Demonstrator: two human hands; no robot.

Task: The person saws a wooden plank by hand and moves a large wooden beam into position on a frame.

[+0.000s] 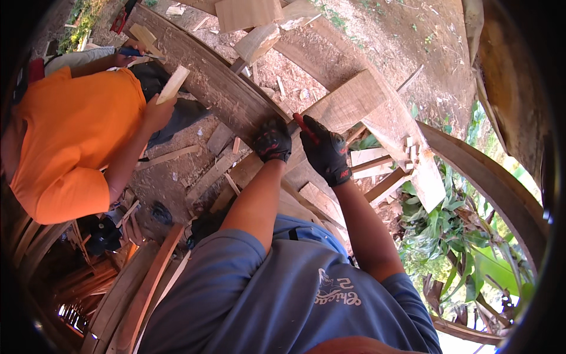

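Observation:
My right hand point(324, 148), in a black glove with red marks, is closed around a slim red-handled tool point(306, 130). The tool's red end sticks out past my fingers; its working part cannot be made out. Just to its left, my left hand point(272, 142), gloved alike, rests at the near end of a long brown plank point(206, 79). Its fingers are curled, and whatever they grip is hidden. A wide pale board point(345, 103) lies just beyond my right hand.
On the left a person in an orange shirt point(82, 141) holds a pale wood piece point(173, 84) and a blue-handled tool point(131, 52). Wood blocks point(257, 42) and shavings lie ahead. Small sticks point(411, 153) stand on a board at right, near leafy plants point(442, 230).

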